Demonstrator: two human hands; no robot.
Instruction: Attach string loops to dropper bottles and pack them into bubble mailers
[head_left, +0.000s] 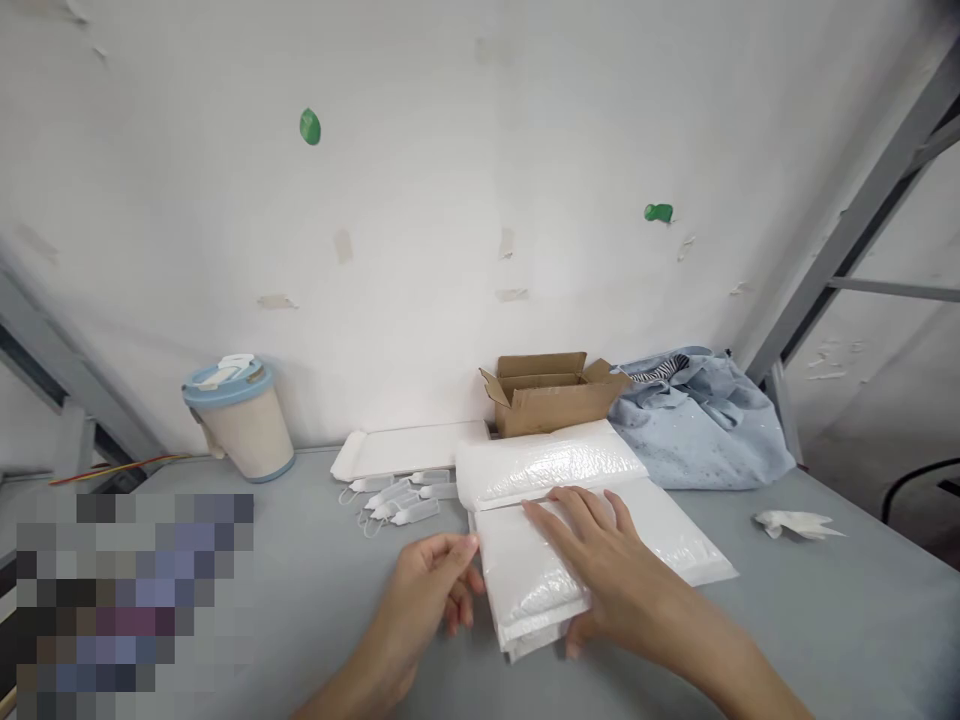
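A small stack of white padded bubble mailers (682, 530) lies slanted on the grey table in front of me. My right hand (600, 545) rests on the upper mailer, its fingers spread and its thumb down by the near edge. At the stack's left edge is my left hand (439, 585), thumb and forefinger pinched at the mailer's side, the other fingers loosely curled. Behind the stack lies another glossy white mailer (547, 465). Several small white tubes with thin string loops (405, 497) are scattered left of the mailers.
A long white mailer (412, 448) lies near the wall. Beside it stand an open cardboard box (555, 408) and a light-blue cloth bag (697, 430). A cream tumbler with blue lid (251, 430) stands left; a crumpled tissue (796, 523) lies right. Metal frame bars flank the table (810, 590).
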